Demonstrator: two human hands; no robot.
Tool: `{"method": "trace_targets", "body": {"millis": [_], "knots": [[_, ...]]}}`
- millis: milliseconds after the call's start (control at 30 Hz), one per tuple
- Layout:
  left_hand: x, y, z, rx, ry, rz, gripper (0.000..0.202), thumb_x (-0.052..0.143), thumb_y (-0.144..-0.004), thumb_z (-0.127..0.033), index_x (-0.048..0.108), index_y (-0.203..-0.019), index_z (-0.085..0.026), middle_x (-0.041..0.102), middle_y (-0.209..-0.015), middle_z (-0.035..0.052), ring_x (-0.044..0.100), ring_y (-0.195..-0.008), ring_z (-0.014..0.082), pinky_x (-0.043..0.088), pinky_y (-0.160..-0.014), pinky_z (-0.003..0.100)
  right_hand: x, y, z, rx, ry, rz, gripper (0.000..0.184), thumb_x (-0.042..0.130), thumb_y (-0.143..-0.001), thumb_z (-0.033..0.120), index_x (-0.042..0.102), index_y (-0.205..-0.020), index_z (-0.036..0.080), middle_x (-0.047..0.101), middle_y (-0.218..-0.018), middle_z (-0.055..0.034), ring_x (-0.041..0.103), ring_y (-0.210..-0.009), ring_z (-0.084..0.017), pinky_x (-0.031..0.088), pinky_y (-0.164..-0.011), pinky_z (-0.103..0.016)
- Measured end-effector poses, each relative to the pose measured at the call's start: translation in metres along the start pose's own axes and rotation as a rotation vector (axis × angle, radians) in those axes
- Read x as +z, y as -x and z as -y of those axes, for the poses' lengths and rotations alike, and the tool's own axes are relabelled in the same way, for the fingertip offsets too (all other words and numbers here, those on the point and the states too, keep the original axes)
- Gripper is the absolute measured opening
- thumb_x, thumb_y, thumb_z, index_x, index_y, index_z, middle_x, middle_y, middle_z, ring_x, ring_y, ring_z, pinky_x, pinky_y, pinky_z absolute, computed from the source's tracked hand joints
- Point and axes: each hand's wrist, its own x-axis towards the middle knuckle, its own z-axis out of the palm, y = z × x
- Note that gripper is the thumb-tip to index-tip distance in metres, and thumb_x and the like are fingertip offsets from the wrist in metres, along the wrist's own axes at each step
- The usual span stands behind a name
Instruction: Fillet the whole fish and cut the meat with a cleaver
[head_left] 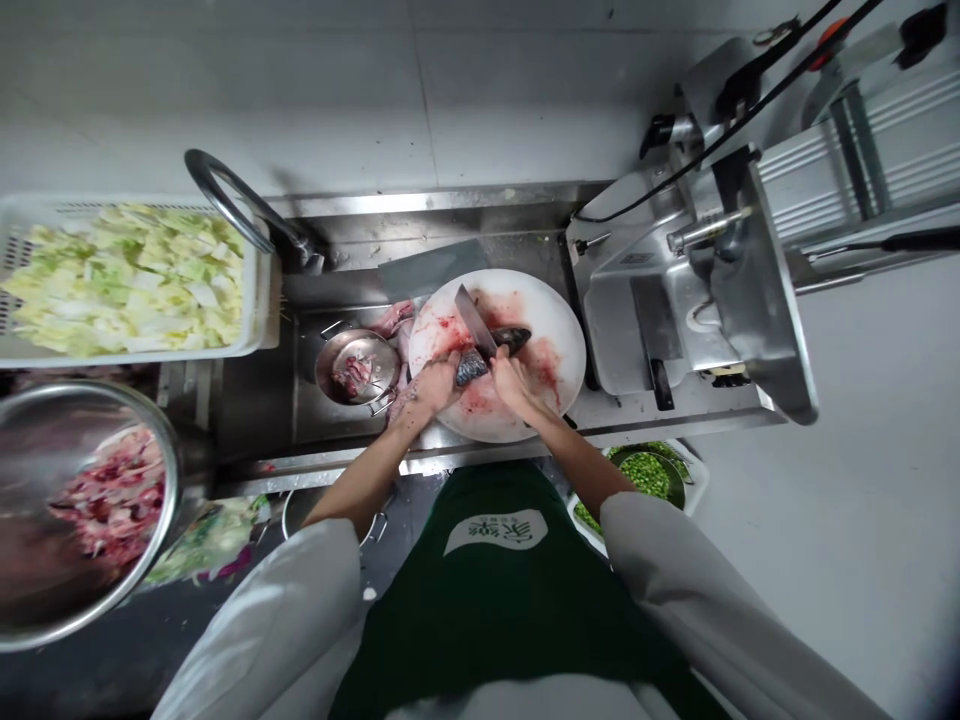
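Left hand (pixel 436 385) pressing on dark, scaly fish (pixel 471 369), fingers curling over its left part, bunching rather than spreading. Right hand (pixel 512 380) gripping cleaver (pixel 473 318), fingers closing together at handle [hidden beneath them], so exact finger spacing cannot be told. Fish lying on round white cutting board (pixel 568 325), blood (pixel 546 366) smearing surface around it. Blade slanting across fish; dark end showing just right of blade. Metal pot (pixel 380 352) sitting left of board, holding raw scraps (pixel 351 375).
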Motion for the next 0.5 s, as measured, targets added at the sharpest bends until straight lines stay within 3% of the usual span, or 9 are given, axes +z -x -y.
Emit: {"method": "trace_targets", "body": {"millis": [200, 333, 500], "knots": [[-0.004, 0.003, 0.000, 0.013, 0.006, 0.043, 0.054, 0.072, -0.089, -0.026, 0.055, -0.139, -0.013, 0.075, -0.128, 0.0194, 0.075, -0.114, 0.0309, 0.056, -0.099, 0.036, 0.026, 0.031, -0.018, 0.033, 0.012, -0.002, 0.046, 0.034, -0.112, 0.021, 0.046, -0.154, 0.008, 0.077, -0.115, -0.0229, 0.074, -0.112, -0.035, 0.055, -0.093, -0.041], [0.002, 0.009, 0.000, 0.007, 0.009, -0.006, 0.048, 0.071, -0.091, -0.025, 0.057, -0.135, -0.011, 0.074, -0.130, 0.0203, 0.073, -0.119, 0.0310, 0.054, -0.103, 0.036, 0.025, 0.013, -0.005, 0.027, -0.015, -0.057, 0.039, 0.038, -0.114, 0.023, 0.049, -0.146, 0.003, 0.076, -0.119, -0.0247, 0.074, -0.114, -0.032, 0.054, -0.095, -0.037], [0.012, 0.036, 0.013, -0.039, 0.063, -0.084, 0.051, 0.072, -0.088, -0.025, 0.057, -0.135, -0.013, 0.073, -0.130, 0.0192, 0.071, -0.123, 0.0335, 0.054, -0.109, 0.041, 0.009, -0.016, 0.019, 0.006, -0.014, -0.046, 0.042, 0.036, -0.111, 0.012, 0.048, -0.150, 0.005, 0.074, -0.128, -0.0258, 0.073, -0.117, -0.029, 0.052, -0.096, -0.035]]}}
